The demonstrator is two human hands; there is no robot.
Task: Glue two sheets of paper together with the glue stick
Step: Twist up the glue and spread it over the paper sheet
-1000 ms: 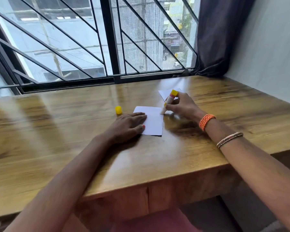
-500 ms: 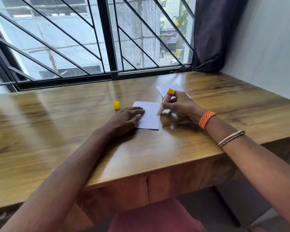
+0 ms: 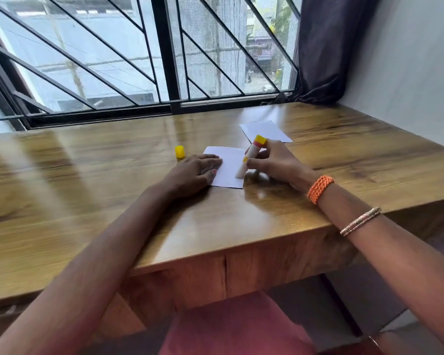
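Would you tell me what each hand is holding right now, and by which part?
The right hand grips the glue stick around its middle, tip down on the near sheet. The left hand holds nothing; it presses flat on that sheet's left side.

Both arms were bare, with no sleeves. The right wrist wore a thick orange band that looked woven or knitted. A little higher up the same arm sat a thin bracelet made of a few shiny strands, pale and sparkly. The left hand wore nothing on its wrist, and its thumbnail was painted pink. The right hand had no rings that could be seen. Reddish-pink cloth covered the lap.
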